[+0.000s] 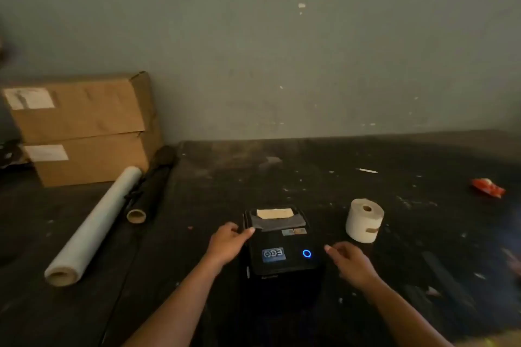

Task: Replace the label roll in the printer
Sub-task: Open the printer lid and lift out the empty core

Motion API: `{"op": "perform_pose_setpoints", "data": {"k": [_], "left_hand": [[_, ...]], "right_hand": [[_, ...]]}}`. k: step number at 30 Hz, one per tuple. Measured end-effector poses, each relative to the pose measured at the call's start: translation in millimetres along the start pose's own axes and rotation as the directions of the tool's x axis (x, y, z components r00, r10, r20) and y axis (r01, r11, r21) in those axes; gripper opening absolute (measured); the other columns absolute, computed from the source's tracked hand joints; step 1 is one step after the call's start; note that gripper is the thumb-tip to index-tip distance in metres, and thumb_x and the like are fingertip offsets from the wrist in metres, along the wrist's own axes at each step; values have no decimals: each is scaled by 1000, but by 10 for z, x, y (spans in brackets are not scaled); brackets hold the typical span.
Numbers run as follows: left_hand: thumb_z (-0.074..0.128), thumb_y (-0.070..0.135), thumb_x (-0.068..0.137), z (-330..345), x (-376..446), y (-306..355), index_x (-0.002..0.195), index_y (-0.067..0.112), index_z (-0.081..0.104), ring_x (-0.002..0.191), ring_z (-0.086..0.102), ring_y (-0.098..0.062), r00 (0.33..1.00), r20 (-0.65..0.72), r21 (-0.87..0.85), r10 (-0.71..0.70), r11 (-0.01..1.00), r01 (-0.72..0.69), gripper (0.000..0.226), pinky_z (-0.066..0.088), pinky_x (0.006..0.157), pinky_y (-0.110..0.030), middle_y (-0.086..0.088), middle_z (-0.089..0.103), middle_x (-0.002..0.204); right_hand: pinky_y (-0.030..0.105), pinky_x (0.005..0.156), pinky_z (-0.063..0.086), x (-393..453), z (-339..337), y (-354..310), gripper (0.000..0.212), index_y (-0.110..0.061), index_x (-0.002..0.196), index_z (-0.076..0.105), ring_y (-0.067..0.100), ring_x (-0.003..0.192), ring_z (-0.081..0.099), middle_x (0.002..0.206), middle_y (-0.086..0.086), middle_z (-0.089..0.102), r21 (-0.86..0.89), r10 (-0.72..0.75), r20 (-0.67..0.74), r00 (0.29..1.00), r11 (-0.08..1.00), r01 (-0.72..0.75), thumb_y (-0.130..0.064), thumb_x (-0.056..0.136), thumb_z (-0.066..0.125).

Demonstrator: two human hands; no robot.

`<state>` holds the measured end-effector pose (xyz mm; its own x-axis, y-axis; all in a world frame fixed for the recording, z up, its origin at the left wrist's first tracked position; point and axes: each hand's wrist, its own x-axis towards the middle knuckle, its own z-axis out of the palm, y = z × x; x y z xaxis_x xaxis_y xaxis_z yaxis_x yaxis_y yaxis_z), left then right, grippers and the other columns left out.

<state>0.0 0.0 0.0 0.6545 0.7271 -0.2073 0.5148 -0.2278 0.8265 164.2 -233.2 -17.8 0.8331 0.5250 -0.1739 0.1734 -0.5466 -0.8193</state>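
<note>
A small black label printer (282, 248) stands on the dark table, with a lit blue ring button and a blue logo on its lid. A strip of pale label paper shows at its far slot. My left hand (228, 244) rests against the printer's left upper edge, fingers touching the lid. My right hand (351, 263) hovers just right of the printer, fingers loosely curled and holding nothing. A white label roll (364, 220) stands on end on the table to the right of the printer, apart from both hands.
Two stacked cardboard boxes (84, 127) sit at the back left against the wall. A long roll of clear film (93, 228) and a dark roll with a cardboard core (146, 197) lie left of the printer. A red wrapper (487, 187) lies far right.
</note>
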Motion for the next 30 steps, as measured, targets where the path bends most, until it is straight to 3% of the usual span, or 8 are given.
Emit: {"op": "perform_pose_setpoints", "data": {"k": [2,5,8,13,17,23,28,30], "left_hand": [[59,57,84,132,-54,-106,133,17,48,103,57,-14,986,116,-93,-119,987,130,64,49,87,-33,-1,57,125],[54,59,85,347,-157,-243,128,21,52,85,54,-2,977,178,-161,-120,976,149,57,43,68,-20,5,60,120],[51,63,85,490,-196,-273,130,21,53,107,58,-15,968,182,-232,-173,949,213,61,45,90,-31,-1,62,124],[50,75,75,610,-221,-336,113,21,67,101,63,-15,971,83,-276,-222,932,237,68,47,98,-41,1,71,106],[55,80,65,661,-236,-366,102,21,71,99,65,-16,961,5,-323,-277,909,264,71,50,96,-42,2,72,101],[55,80,63,731,-229,-413,80,21,71,83,66,-6,949,-118,-322,-292,915,242,64,49,73,-25,3,74,90],[38,80,77,834,-218,-417,107,14,66,109,57,-24,898,-229,-254,-377,913,319,77,43,97,-43,-8,61,115],[36,79,79,851,-215,-422,114,13,63,112,54,-26,891,-242,-249,-385,912,327,79,41,99,-45,-11,58,122]], "right_hand": [[38,82,53,-13,99,105,44,-16,123,53,17,90,62,103,4,62,70,82,4,997,994,-82,-44,89,53],[45,93,49,-54,223,260,52,-17,130,49,22,108,57,125,9,57,210,146,118,982,963,-169,-48,88,51],[45,100,44,-27,293,311,67,-20,141,37,28,127,45,144,10,43,287,118,180,977,943,-166,-51,85,55],[47,108,37,76,357,412,94,-19,147,25,30,136,34,152,11,31,395,73,296,952,898,-192,-61,69,58],[46,108,36,143,418,520,97,-15,146,26,30,135,36,150,12,35,483,54,349,936,845,-229,-58,65,59],[46,109,33,222,447,600,100,-20,147,23,30,137,33,152,10,31,507,31,370,929,831,-230,-60,63,61],[48,110,30,294,366,599,108,-25,148,18,30,139,27,154,8,27,510,17,485,874,806,-299,-58,59,68],[47,109,30,308,346,598,109,-26,148,17,30,139,27,153,8,27,506,14,512,859,803,-315,-57,58,70]]}}
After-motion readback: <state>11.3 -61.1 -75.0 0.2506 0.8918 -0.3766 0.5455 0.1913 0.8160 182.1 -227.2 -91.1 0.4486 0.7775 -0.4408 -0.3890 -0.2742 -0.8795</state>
